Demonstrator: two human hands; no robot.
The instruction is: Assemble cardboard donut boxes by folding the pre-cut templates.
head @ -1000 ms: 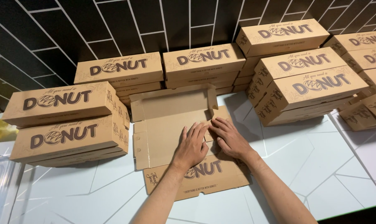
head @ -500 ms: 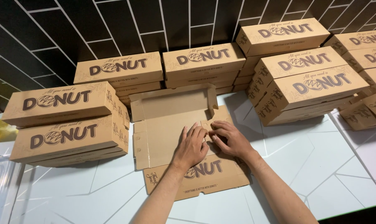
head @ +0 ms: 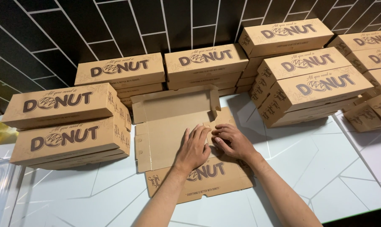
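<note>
Right at the centre of the frame, a flat cardboard box blank (head: 173, 130) is spread out on the pale table (head: 308, 168), with its far panel already stood up toward the dark tiled wall (head: 114, 29) and a printed flap lying toward the bottom edge. Both hands are pressed onto it: the left hand (head: 193, 148) is laid flat, fingers spread, on the plain inner panel, and the right hand (head: 232, 141) is set just beside it to the right, fingers curled down onto the right-hand side flap. Nothing is really gripped by either one; the left is released and just pushing down, while the right looks like it's pinching or creasing the flap edge, though a proper grasp can't be confirmed from this angle.

Judging by that, the folding step seems to be in hand: the base held still while a side wall gets creased. For the next move, the right side flap would probably need lifting upright and tucking, with the base kept pinned so nothing slides.

Finished boxes (head: 68, 126) are stacked at the left of the frame, more are lined up across the top, and another pile (head: 312, 84) is stacked at the upper right, all well clear of the hands.
</note>
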